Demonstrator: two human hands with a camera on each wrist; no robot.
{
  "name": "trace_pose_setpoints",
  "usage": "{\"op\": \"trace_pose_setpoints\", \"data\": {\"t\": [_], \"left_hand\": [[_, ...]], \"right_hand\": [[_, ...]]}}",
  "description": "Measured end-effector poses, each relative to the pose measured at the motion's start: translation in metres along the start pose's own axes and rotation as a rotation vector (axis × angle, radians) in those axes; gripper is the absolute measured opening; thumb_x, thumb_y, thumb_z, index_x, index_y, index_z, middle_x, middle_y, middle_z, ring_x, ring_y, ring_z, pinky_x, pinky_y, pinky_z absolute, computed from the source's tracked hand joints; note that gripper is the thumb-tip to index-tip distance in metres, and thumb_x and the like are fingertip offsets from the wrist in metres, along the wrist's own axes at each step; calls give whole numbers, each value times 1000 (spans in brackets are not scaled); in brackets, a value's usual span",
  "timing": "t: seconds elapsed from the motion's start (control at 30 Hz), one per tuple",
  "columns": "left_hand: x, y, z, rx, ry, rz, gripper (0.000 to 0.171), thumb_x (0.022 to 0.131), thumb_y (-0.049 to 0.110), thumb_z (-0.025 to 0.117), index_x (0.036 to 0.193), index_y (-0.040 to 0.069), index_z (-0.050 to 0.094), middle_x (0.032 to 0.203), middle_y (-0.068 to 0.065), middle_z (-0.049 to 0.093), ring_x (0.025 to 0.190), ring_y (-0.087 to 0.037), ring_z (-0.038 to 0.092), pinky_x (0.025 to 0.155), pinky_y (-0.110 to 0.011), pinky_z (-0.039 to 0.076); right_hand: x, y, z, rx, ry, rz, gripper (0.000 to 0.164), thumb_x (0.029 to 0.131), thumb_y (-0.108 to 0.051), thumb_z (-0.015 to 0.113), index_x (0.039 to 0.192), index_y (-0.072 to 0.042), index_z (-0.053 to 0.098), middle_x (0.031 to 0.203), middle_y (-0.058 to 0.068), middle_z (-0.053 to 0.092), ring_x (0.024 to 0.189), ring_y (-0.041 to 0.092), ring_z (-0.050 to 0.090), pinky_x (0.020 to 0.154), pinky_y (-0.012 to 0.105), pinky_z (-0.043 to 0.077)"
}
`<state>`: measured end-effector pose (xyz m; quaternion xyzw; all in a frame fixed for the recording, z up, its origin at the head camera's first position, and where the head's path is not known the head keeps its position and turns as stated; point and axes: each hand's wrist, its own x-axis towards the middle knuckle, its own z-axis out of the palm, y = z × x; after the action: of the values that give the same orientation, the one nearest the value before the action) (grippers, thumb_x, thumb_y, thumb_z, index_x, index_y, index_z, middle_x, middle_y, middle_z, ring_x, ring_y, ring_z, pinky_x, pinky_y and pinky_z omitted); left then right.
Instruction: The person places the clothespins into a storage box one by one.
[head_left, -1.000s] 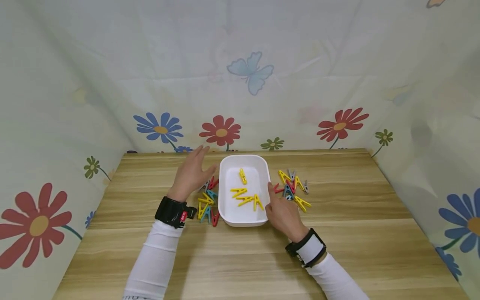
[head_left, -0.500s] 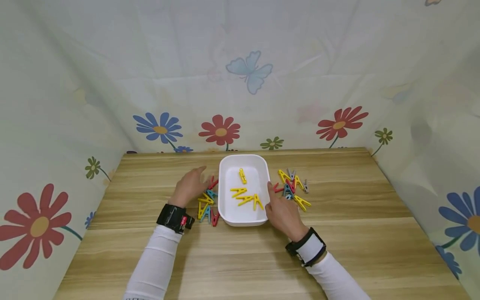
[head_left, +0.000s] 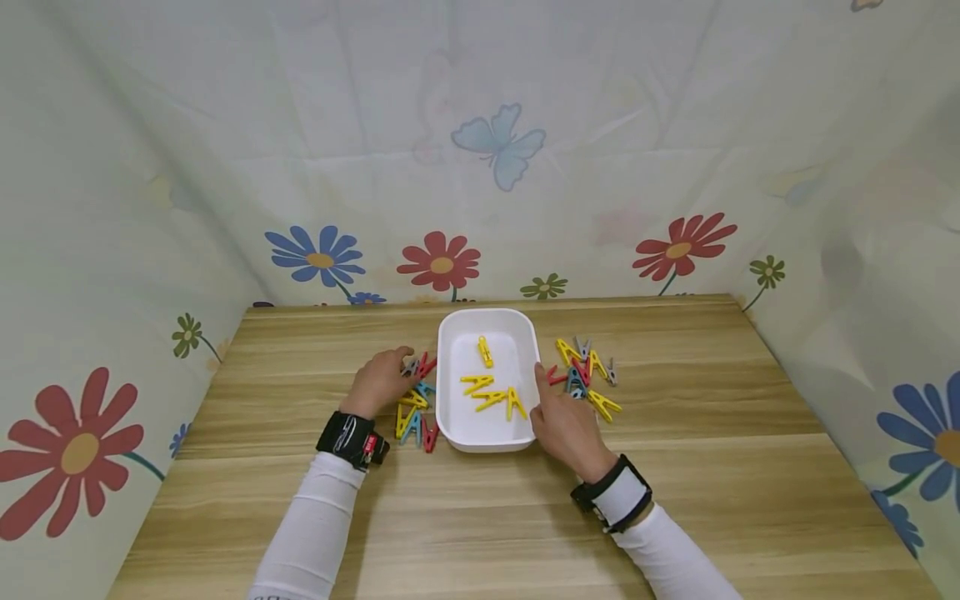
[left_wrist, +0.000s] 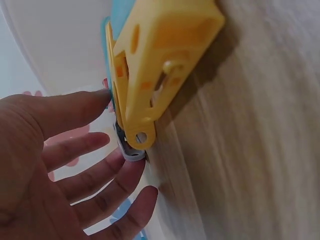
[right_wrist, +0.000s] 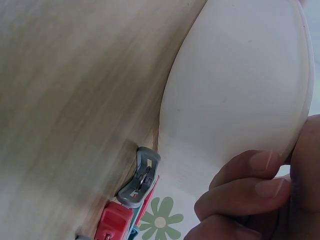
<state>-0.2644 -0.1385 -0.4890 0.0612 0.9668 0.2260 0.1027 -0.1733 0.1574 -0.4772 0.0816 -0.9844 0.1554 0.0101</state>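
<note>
A white plastic tray [head_left: 487,440] sits mid-table with several yellow clothespins [head_left: 479,383] in it. My right hand [head_left: 572,425] grips its right rim; in the right wrist view, curled fingers [right_wrist: 240,192] lie against the outer wall. My left hand [head_left: 378,383] reaches down to the pile left of the tray, at a grey clothespin [head_left: 409,367]. In the left wrist view, thumb and fingers are spread apart, a fingertip touching the grey clothespin [left_wrist: 131,150] behind a large yellow clothespin [left_wrist: 155,65]. Red and teal clothespins [head_left: 412,428] complete this pile.
Right of the tray, beside my right hand, lies another pile of yellow, red, teal and grey clothespins [head_left: 581,373]. The wooden table [head_left: 465,525] ends at a flower-printed cloth [head_left: 495,233] behind and on both sides.
My left hand has come down from above the left pile to the grey clothespin at its far end. My right hand and the tray have stayed in place.
</note>
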Motion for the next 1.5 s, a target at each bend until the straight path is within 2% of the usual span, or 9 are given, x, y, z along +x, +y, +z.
{"op": "trace_pose_setpoints", "data": {"t": [0.13, 0.27, 0.57, 1.07, 1.2, 1.33, 1.5], "left_hand": [[0, 0, 0, 5, 5, -7, 52, 93, 29, 65, 139, 8, 53, 115, -15, 66, 99, -29, 63, 81, -46, 53], [0, -1, 0, 5, 6, -24, 47, 93, 25, 63, 136, 7, 56, 100, -11, 65, 82, -23, 59, 67, -35, 47], [-3, -4, 0, 26, 19, -33, 48, 91, 27, 64, 134, 6, 58, 105, -12, 66, 85, -24, 60, 69, -39, 49], [-5, -3, 1, 45, 36, -41, 42, 90, 24, 64, 127, 5, 62, 115, -15, 67, 94, -28, 63, 75, -46, 52], [-5, -3, -2, 19, 70, -32, 39, 90, 23, 64, 124, 3, 64, 115, -15, 66, 89, -26, 61, 70, -42, 50], [-6, 1, -11, -27, 123, -14, 39, 89, 20, 63, 124, 2, 63, 113, -16, 66, 86, -27, 61, 67, -41, 49], [-9, 8, -25, -19, 210, 34, 38, 92, 21, 61, 125, 2, 63, 112, -16, 66, 90, -30, 63, 74, -46, 53]], "right_hand": [[0, 0, 0, -1, 9, -7, 67, 91, -14, 55, 153, -3, 32, 54, 0, 44, 45, 16, 40, 44, 29, 25], [0, 0, 0, -4, 14, -8, 67, 91, -14, 55, 153, -3, 32, 54, 1, 44, 45, 16, 40, 44, 29, 25], [-1, 0, 1, 11, 3, 3, 67, 91, -14, 56, 153, -3, 32, 54, 0, 43, 45, 15, 39, 45, 29, 25], [-1, -1, -1, 24, -9, 14, 68, 92, -15, 57, 153, -4, 31, 54, 0, 43, 45, 16, 39, 46, 29, 25], [-1, -1, -1, 27, -12, 16, 68, 92, -15, 57, 153, -4, 31, 54, 0, 44, 45, 16, 40, 46, 29, 25], [0, -1, 0, 27, -11, 19, 68, 92, -15, 57, 154, -5, 31, 54, 0, 44, 45, 16, 40, 46, 29, 26], [1, -1, 0, 27, -17, 21, 68, 92, -15, 57, 154, -5, 30, 54, 0, 44, 46, 16, 40, 46, 29, 26]]}}
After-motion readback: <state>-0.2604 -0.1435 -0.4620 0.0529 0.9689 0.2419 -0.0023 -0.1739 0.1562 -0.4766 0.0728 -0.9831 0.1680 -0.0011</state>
